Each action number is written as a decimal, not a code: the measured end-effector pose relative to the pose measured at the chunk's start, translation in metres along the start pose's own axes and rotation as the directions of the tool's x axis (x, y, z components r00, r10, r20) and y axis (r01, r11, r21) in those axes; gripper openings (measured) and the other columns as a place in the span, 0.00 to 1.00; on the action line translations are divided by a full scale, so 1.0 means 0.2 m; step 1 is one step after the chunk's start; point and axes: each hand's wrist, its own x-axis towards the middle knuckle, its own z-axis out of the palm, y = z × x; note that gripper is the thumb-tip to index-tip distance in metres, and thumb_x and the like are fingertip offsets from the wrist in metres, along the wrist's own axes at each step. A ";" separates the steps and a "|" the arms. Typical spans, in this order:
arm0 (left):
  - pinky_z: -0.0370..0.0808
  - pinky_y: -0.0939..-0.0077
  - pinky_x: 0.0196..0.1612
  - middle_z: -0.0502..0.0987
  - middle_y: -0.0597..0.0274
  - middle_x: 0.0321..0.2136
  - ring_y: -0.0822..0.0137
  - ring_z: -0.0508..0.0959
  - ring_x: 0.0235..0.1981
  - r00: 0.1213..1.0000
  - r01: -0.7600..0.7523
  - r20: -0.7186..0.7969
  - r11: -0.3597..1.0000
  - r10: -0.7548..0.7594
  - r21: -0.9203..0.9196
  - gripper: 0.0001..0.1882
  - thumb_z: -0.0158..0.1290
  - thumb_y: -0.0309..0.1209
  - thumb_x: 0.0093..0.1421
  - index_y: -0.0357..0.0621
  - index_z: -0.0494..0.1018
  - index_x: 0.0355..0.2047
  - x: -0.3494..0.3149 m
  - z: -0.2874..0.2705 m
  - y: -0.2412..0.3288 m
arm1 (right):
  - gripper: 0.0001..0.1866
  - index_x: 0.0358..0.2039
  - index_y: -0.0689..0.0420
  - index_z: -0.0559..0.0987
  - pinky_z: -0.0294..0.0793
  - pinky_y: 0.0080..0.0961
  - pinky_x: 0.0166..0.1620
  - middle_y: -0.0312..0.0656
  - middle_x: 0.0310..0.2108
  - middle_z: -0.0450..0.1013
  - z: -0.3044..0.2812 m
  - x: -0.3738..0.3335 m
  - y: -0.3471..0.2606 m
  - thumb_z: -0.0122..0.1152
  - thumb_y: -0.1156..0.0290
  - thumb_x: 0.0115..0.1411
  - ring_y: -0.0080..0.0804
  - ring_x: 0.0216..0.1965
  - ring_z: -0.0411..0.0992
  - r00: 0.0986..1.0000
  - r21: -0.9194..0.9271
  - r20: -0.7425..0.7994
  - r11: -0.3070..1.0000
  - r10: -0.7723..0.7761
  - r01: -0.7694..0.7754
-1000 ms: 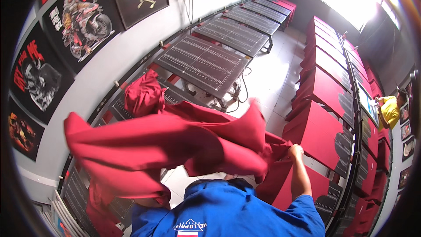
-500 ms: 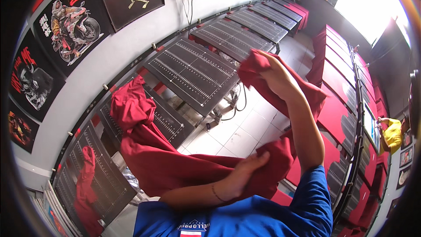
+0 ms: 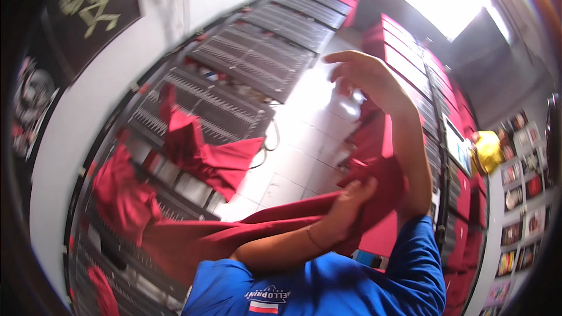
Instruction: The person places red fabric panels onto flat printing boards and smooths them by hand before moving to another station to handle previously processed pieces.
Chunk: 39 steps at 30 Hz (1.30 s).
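Observation:
My left hand (image 3: 350,206) is closed on a long piece of red fabric (image 3: 234,231). The fabric bunches over my left forearm side and stretches left to a crumpled end (image 3: 126,202) over a dark board. My right hand (image 3: 360,76) is raised above the aisle, empty, its fingers apart and slightly curled. A separate red fabric piece (image 3: 205,152) spreads over the near edge of a dark marked board (image 3: 196,105); whether it has fully settled cannot be told. Another narrow red strip (image 3: 102,289) is at the lower left.
Dark boards with white markings (image 3: 252,58) run in a row along the left wall. Across the tiled floor (image 3: 287,181), a second row of boards bears red fabric (image 3: 404,58). A person in yellow (image 3: 487,151) stands beyond that row. Framed pictures (image 3: 515,196) hang at the right.
My right hand has let go of a red fabric piece, which now is over a board to the left. My left hand still grips its fabric. The view has swung right.

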 end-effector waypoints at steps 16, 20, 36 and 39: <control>0.71 0.80 0.52 0.75 0.64 0.47 0.77 0.73 0.45 0.997 -0.057 -0.029 0.951 0.069 0.305 0.16 0.42 0.29 0.73 0.34 0.67 0.57 0.98 -0.45 -0.02 | 0.05 0.40 0.61 0.76 0.70 0.17 0.33 0.34 0.30 0.75 -0.14 -0.66 0.73 0.58 0.74 0.65 0.16 0.30 0.71 0.655 -0.185 -0.728 0.862 0.202 -0.471; 0.68 0.81 0.54 0.75 0.67 0.45 0.78 0.72 0.47 0.931 -0.206 -0.169 0.849 0.323 0.487 0.16 0.43 0.32 0.74 0.36 0.71 0.54 1.31 -0.49 0.09 | 0.08 0.35 0.55 0.72 0.67 0.16 0.24 0.32 0.23 0.69 -0.48 -0.52 1.17 0.49 0.67 0.70 0.21 0.19 0.64 0.514 0.584 -0.730 0.802 0.451 0.126; 0.74 0.71 0.55 0.78 0.58 0.48 0.68 0.78 0.49 0.398 -0.607 -0.348 0.528 0.849 0.594 0.15 0.51 0.30 0.69 0.35 0.72 0.52 1.71 -0.36 0.90 | 0.23 0.33 0.54 0.86 0.76 0.39 0.37 0.46 0.29 0.80 -2.00 -0.11 1.70 0.61 0.46 0.58 0.42 0.34 0.79 0.532 -0.853 0.240 0.437 0.812 -0.284; 0.74 0.63 0.57 0.79 0.58 0.48 0.64 0.78 0.50 0.369 -0.604 -0.336 0.498 0.867 0.622 0.13 0.48 0.31 0.70 0.39 0.73 0.51 1.79 -0.45 0.92 | 0.22 0.36 0.55 0.85 0.75 0.40 0.38 0.48 0.31 0.80 -2.13 0.02 1.78 0.62 0.48 0.59 0.42 0.34 0.78 0.319 -0.754 0.635 0.654 0.703 0.058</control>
